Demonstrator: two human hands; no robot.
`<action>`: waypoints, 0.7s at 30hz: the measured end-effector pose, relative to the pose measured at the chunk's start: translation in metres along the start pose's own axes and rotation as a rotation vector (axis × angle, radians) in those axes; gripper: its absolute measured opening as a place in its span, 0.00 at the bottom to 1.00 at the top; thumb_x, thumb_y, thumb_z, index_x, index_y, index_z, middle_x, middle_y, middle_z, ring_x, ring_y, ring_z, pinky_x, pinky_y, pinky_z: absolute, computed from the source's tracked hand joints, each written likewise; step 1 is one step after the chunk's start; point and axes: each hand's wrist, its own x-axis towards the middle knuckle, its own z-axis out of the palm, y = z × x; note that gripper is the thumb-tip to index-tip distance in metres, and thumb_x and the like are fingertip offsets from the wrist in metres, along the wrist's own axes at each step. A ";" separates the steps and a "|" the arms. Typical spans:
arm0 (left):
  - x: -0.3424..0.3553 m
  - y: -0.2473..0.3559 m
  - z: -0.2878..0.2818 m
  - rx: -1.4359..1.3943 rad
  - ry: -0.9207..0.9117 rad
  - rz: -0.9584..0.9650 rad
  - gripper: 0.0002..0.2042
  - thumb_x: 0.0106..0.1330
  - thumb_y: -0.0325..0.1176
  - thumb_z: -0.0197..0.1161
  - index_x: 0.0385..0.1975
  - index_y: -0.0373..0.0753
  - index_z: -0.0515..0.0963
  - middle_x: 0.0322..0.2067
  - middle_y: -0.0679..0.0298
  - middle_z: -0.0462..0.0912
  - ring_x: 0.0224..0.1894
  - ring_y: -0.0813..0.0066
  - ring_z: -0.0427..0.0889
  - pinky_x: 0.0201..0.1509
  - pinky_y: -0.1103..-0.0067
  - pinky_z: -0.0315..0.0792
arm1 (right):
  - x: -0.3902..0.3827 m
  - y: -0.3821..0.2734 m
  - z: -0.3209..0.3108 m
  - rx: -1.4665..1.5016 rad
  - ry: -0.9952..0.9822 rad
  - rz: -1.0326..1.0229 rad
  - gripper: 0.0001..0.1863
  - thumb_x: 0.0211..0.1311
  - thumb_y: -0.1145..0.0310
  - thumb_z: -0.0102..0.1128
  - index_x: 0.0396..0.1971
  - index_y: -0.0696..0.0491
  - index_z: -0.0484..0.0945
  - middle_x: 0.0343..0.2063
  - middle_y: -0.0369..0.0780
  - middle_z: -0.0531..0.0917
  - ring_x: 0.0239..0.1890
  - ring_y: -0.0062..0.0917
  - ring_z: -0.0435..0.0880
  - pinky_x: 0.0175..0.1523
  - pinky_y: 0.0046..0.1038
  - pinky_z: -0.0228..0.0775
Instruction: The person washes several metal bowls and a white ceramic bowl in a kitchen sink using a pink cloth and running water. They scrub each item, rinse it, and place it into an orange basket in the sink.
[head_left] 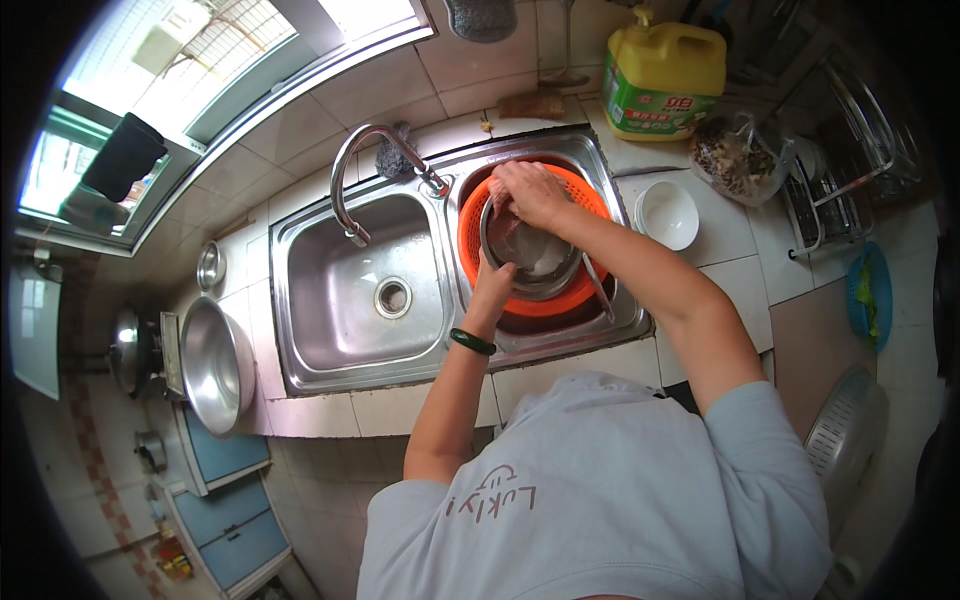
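My left hand grips the near-left rim of a round metal bowl, thumb over the edge. The bowl is tilted inside an orange plastic basket in the right sink basin. At the bowl's far-left rim, my right hand is closed on a pinkish, crumpled, cloth-like piece; fingers partly hide it, and its exact kind is unclear. A slim metal handle sticks out at the bowl's right side. What lies inside the bowl is hard to make out.
A curved faucet stands over the left basin. White bowls, a yellow jug, a filled plastic bag and a wire rack are to the right. A large metal basin leans at the left.
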 end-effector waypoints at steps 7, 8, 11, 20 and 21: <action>-0.008 0.019 -0.007 0.133 0.134 0.105 0.32 0.53 0.19 0.49 0.63 0.31 0.54 0.55 0.49 0.67 0.60 0.58 0.66 0.64 0.73 0.60 | -0.012 0.038 0.021 0.962 -0.175 0.277 0.23 0.47 0.72 0.64 0.47 0.49 0.72 0.43 0.40 0.81 0.50 0.32 0.80 0.52 0.31 0.71; -0.010 0.023 -0.007 0.148 0.181 0.133 0.33 0.53 0.19 0.49 0.63 0.31 0.53 0.55 0.49 0.67 0.60 0.58 0.66 0.64 0.73 0.59 | -0.022 0.041 0.026 0.686 -0.178 0.497 0.24 0.50 0.72 0.64 0.50 0.55 0.72 0.46 0.43 0.80 0.50 0.29 0.81 0.53 0.27 0.72; -0.009 0.032 -0.001 0.177 0.237 0.139 0.34 0.53 0.18 0.48 0.65 0.31 0.51 0.56 0.48 0.65 0.60 0.58 0.65 0.65 0.72 0.58 | -0.065 0.013 0.050 0.964 0.057 0.914 0.18 0.50 0.74 0.65 0.44 0.57 0.76 0.41 0.38 0.82 0.45 0.21 0.80 0.50 0.24 0.73; -0.008 0.019 0.003 0.034 0.233 0.154 0.31 0.53 0.18 0.48 0.62 0.31 0.54 0.54 0.52 0.66 0.56 0.63 0.68 0.61 0.73 0.62 | -0.078 0.001 0.048 0.811 -0.032 0.890 0.26 0.50 0.59 0.70 0.48 0.55 0.75 0.42 0.40 0.82 0.44 0.26 0.82 0.48 0.28 0.73; -0.009 0.015 0.002 -0.007 0.216 0.109 0.31 0.53 0.19 0.48 0.61 0.31 0.56 0.54 0.54 0.67 0.55 0.64 0.69 0.60 0.74 0.64 | -0.072 0.012 0.040 0.647 -0.117 0.907 0.27 0.51 0.56 0.69 0.48 0.55 0.75 0.42 0.42 0.83 0.45 0.28 0.82 0.49 0.29 0.73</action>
